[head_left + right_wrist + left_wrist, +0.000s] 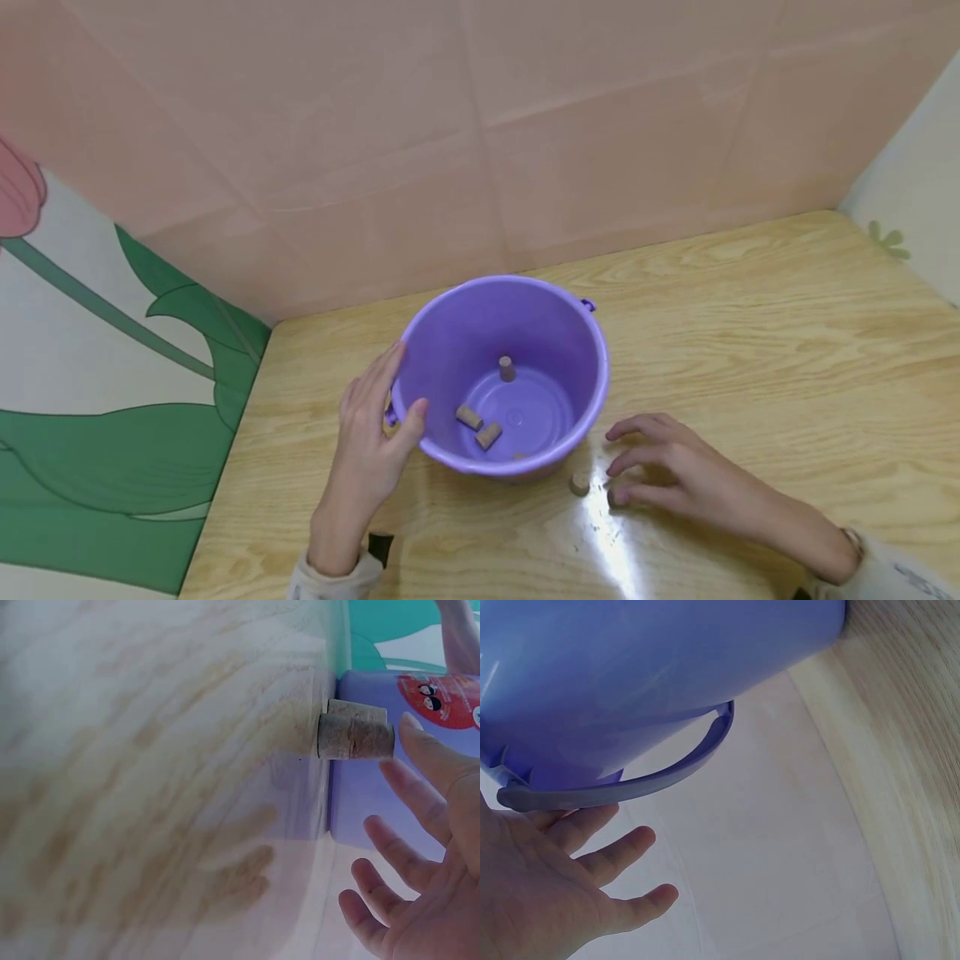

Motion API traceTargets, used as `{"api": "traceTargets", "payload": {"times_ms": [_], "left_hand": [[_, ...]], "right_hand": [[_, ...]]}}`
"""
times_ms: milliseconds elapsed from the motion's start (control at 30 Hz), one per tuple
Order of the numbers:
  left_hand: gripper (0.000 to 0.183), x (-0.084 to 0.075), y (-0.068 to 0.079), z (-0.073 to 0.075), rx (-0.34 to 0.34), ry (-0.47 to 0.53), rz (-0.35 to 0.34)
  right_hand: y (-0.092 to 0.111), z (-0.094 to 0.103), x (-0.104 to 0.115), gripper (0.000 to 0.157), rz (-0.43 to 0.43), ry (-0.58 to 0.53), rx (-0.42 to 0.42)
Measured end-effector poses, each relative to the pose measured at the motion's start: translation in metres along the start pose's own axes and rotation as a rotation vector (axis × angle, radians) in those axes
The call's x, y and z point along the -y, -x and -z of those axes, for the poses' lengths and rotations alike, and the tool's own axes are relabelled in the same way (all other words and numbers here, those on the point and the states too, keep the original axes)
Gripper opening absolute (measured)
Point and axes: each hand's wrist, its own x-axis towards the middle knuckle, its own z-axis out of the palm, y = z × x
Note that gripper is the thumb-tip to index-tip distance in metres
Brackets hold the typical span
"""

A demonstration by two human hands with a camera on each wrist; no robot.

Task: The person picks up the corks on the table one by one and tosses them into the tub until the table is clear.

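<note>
A purple bucket (498, 467) stands on the table, with several corks inside; one cork (507, 369) is upright and another cork (489, 436) lies on its side. My left hand (367, 433) rests at the bucket's left rim, its thumb over the edge. In the left wrist view its fingers spread beside the bucket's handle (622, 787). Right of the bucket, two corks stand upright: a cork (579, 484) beside the wall and a nearer cork (356, 737). My right hand (675, 475) reaches this nearer one, thumb and forefinger apart at its top, other fingers spread.
The wooden table (750, 358) extends to the right of the bucket. A pink covering (360, 150) hangs behind it, and a panel with green leaves (112, 458) stands at the left. A red label (439, 701) is on the bucket's side.
</note>
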Motion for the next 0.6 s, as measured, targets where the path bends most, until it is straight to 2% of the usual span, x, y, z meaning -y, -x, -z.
{"api": "traceTargets", "payload": {"times_ms": [233, 600], "left_hand": [[0.061, -0.0022, 0.0006, 0.0016, 0.032, -0.006, 0.035], [0.061, -0.0025, 0.0005, 0.0016, 0.026, -0.002, 0.028]], "right_hand": [[0.0010, -0.0004, -0.0012, 0.017, 0.017, 0.017, 0.001], [-0.0010, 0.0076, -0.0044, 0.014, 0.021, 0.077, -0.025]]}}
